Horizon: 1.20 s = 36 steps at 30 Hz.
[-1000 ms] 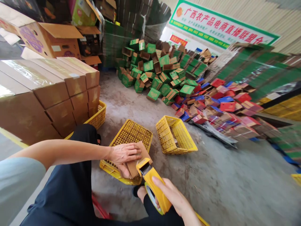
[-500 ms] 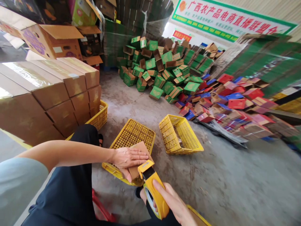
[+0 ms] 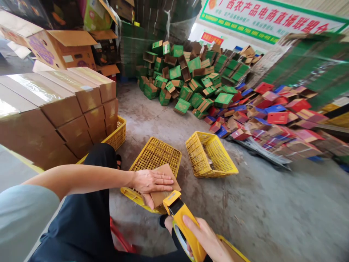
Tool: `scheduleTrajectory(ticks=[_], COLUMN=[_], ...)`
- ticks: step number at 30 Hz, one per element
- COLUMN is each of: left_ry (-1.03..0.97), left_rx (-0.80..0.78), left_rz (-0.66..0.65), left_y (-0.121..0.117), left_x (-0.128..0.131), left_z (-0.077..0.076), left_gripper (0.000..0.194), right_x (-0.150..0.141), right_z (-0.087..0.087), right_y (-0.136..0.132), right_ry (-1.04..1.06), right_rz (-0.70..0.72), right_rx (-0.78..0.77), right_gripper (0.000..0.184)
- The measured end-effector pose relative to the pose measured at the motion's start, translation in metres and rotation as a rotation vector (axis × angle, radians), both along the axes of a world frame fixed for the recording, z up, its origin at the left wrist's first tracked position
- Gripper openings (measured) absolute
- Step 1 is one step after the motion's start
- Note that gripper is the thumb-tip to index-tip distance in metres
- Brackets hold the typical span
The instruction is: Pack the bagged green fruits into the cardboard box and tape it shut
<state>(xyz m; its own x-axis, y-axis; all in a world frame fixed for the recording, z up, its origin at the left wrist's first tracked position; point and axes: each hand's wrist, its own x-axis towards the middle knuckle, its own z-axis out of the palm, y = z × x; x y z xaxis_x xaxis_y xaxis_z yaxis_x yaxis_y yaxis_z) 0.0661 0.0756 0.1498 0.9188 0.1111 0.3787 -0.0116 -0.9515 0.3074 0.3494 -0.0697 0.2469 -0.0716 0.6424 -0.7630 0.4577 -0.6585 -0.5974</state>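
My left hand (image 3: 154, 183) lies flat with its fingers stretched out on a small brown cardboard box (image 3: 169, 174), pressing its top. The box rests on an upturned yellow plastic crate (image 3: 156, 151) between my legs. In my right hand (image 3: 205, 233) is a yellow tape dispenser (image 3: 185, 222), its handle gripped and a roll of tape visible on its near side. The dispenser's front end is at the near edge of the box; whether it touches the cardboard I cannot tell.
Taped cardboard boxes (image 3: 68, 116) stand stacked in a yellow crate at left. Another yellow crate (image 3: 211, 154) sits tilted on the floor ahead. Beyond lie heaps of green boxes (image 3: 182, 105) and red and blue boxes (image 3: 278, 117). Part of a red stool (image 3: 121, 236) shows below me.
The tape dispenser in my right hand has moved slightly down and to the right, toward my body. My left hand stays flat on the box. The whole view has shifted a little.
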Motion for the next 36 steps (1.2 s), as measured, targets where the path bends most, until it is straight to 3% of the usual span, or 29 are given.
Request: scheduleTrajectory(ticks=[9,14,20,30,36], left_ry=[0.010,0.051,0.052,0.038,0.111], left_rx=[-0.011,-0.001,0.007,0.011,-0.040], left_rz=[0.011,0.055,-0.053,-0.057,-0.044], left_y=[0.003,-0.004,-0.016,-0.007,-0.005], left_x=[-0.003,-0.001,0.011,0.010,0.012], left_z=[-0.003,0.004,0.013,0.001,0.002], left_gripper=[0.100,0.091,0.090,0.081,0.079], right_x=[0.004,0.000,-0.002,0.008,0.029], right_z=[0.000,-0.007,-0.011,-0.025,-0.034], right_y=[-0.009,-0.008,-0.012,-0.018,-0.040], right_ry=[0.042,0.047,0.089,0.080,0.056], right_rz=[0.004,0.008,-0.059,-0.065,-0.120], right_rx=[0.049,0.083,0.069,0.052,0.030], right_gripper=[0.070,0.071,0.068,0.070,0.077])
